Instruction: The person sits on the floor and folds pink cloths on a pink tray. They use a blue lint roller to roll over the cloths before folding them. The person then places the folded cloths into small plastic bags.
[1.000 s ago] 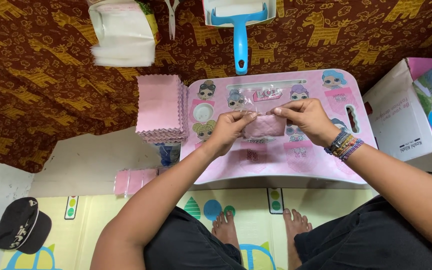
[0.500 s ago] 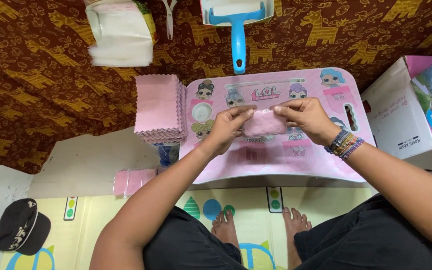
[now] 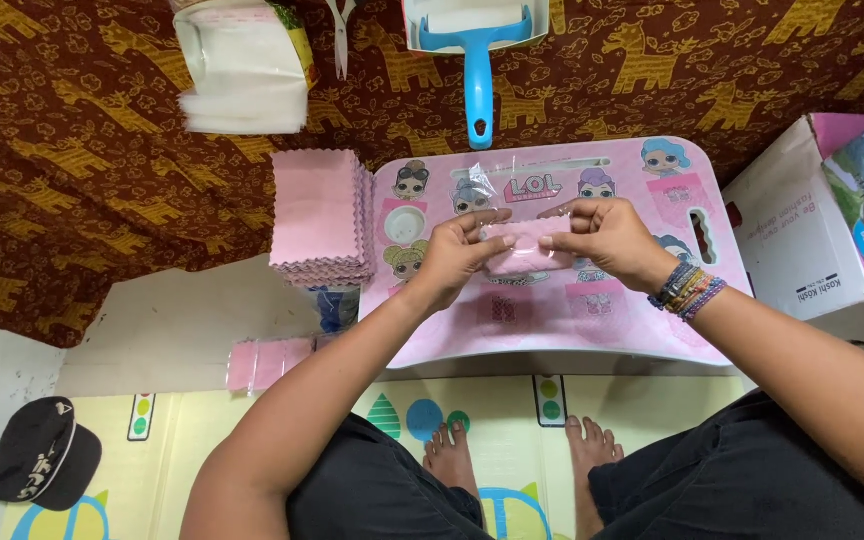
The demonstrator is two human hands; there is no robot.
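Head view: over the middle of the pink tabletop, the left hand and right hand pinch a folded pink cloth by its ends, fingers pressed together. Best kept flat, edges aligned. A cloth stack sits at the tabletop's left edge.

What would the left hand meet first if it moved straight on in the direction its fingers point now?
Probably the right hand. The left hand points across the folded pink cloth that both hold, and the other hand's fingers grip its far end. Depth is hard to judge.
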